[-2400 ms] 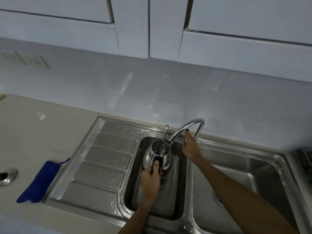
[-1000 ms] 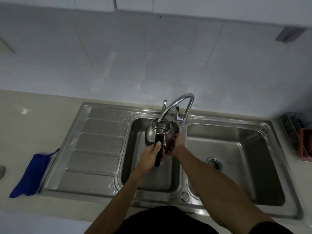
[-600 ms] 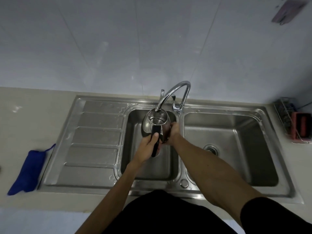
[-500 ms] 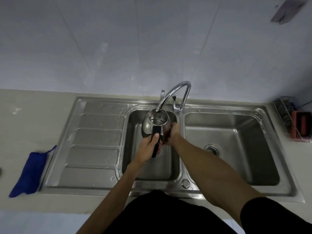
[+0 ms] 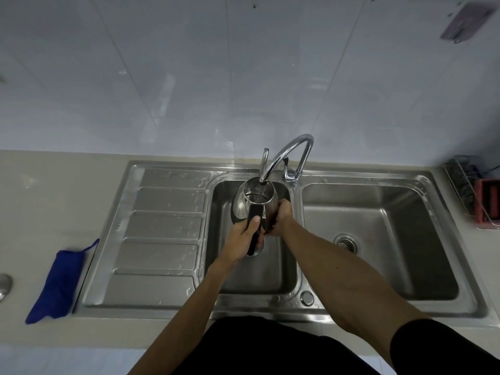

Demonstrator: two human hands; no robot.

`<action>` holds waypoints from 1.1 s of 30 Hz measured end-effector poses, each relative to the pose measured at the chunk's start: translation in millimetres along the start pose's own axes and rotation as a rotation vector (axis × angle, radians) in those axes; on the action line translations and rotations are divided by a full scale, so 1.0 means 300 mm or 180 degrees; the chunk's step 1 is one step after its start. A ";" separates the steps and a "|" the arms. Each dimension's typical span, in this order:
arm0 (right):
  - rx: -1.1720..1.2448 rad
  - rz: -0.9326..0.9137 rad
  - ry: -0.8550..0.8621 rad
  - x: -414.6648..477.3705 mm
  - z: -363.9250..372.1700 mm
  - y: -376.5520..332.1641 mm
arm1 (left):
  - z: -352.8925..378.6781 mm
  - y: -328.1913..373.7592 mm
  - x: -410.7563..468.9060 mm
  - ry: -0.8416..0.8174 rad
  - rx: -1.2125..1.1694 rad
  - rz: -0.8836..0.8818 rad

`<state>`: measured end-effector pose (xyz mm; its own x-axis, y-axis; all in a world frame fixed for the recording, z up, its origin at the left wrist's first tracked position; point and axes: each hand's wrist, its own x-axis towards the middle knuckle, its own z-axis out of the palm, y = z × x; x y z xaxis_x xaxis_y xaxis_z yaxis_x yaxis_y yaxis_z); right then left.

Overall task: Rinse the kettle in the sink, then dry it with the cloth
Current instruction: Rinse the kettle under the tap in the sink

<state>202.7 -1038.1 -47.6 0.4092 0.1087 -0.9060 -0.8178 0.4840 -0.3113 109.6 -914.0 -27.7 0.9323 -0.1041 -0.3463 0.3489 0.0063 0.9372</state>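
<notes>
A shiny steel kettle (image 5: pixel 247 197) with a black handle is held over the left basin of the steel sink (image 5: pixel 173 301), its open mouth right under the spout of the curved tap (image 5: pixel 288 150). My left hand (image 5: pixel 242 239) is wrapped around the black handle. My right hand (image 5: pixel 281 216) presses against the kettle's right side. The blue cloth (image 5: pixel 58 284) lies folded on the counter, left of the sink's draining board.
The right basin (image 5: pixel 378 266) has a round drain. A wire rack with a red item (image 5: pixel 484 201) stands at the right edge of the counter. A round metal object (image 5: pixel 4 286) lies at the far left. White wall tiles rise behind the tap.
My right hand left the tap and came down onto the kettle's right side. The view tilted downward. Over the last half second the kettle and both hands stay almost still.
</notes>
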 end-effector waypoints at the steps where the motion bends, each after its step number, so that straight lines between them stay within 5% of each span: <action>1: -0.0003 0.0007 -0.0009 -0.001 0.000 0.000 | -0.001 -0.001 0.001 0.0002 -0.0018 -0.0008; 33: -0.0265 -0.0024 0.0180 -0.001 0.000 -0.003 | 0.008 -0.015 -0.014 0.0016 -0.0004 -0.0006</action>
<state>203.1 -1038.5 -47.0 0.3940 0.0550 -0.9175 -0.8465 0.4107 -0.3389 103.8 -916.1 -30.2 0.9321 -0.0991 -0.3484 0.3508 0.0073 0.9364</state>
